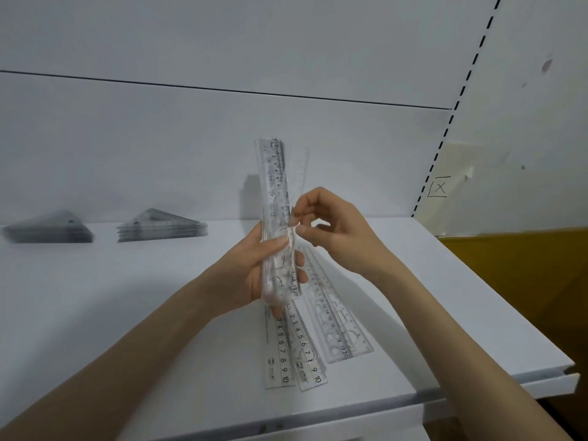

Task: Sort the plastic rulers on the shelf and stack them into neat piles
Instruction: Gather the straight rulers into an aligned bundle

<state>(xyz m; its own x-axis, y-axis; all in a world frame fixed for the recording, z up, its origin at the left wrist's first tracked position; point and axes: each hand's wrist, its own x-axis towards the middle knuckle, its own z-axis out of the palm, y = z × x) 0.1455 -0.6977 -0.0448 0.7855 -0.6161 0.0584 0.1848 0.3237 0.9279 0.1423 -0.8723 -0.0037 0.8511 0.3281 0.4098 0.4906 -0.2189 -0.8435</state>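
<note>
My left hand (254, 275) grips the lower part of a bundle of clear straight rulers (275, 173), held upright above the white shelf (127, 297). My right hand (331, 224) pinches the edge of one ruler in that bundle with thumb and forefinger. Below the hands, three loose clear rulers lie on the shelf: a short one (276, 354), another short one (307, 351) overlapping it, and a long stencil ruler (337, 323) angled to the right. At the back left lie two neat piles of triangular set squares, one (162, 229) beside the other (47, 230).
The shelf's back panel (191, 154) rises behind the piles. The shelf's front edge (318, 412) runs close to me and its right end (569, 374) is nearby. A yellow-brown surface (525, 265) lies beyond the right end, and a slotted upright (458, 100) stands at the back right.
</note>
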